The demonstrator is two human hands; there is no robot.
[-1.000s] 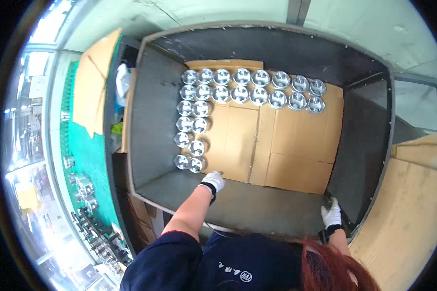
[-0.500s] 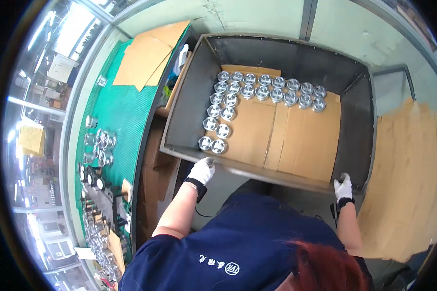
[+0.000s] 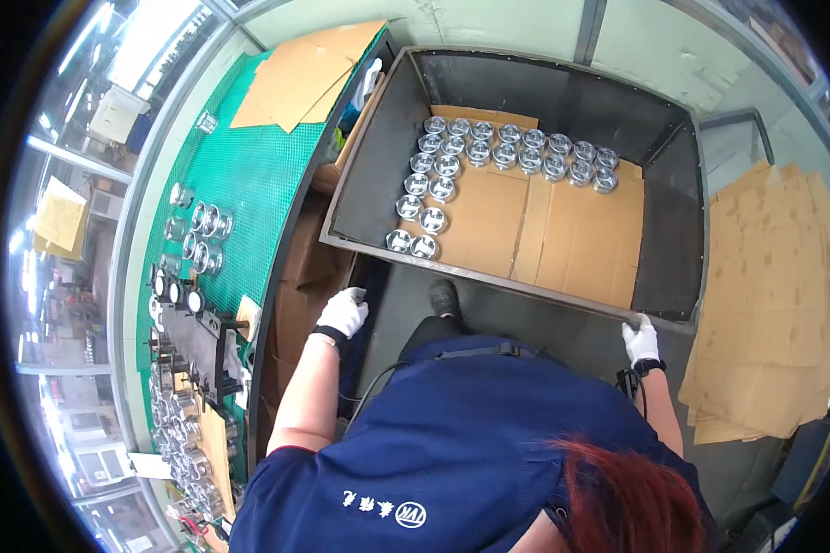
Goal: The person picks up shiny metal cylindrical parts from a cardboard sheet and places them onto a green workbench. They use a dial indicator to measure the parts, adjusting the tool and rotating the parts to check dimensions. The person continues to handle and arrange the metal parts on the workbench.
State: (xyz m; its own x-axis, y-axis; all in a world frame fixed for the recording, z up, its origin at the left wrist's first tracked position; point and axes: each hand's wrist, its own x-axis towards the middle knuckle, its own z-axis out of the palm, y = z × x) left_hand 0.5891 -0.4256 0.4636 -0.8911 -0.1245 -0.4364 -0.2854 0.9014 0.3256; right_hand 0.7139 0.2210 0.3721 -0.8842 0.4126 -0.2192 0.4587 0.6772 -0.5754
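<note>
A large dark open bin (image 3: 378, 157) lined with brown cardboard is sitting at upper centre. Flat brown cardboard sheets (image 3: 775, 304) are lying stacked at right, and more (image 3: 295, 78) are resting upper left.

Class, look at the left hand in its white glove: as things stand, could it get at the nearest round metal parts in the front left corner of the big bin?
Probably yes. The left hand hangs free just outside the bin, below its front rim. The nearest metal parts lie uncovered on cardboard just inside; only the rim must be cleared.
</note>
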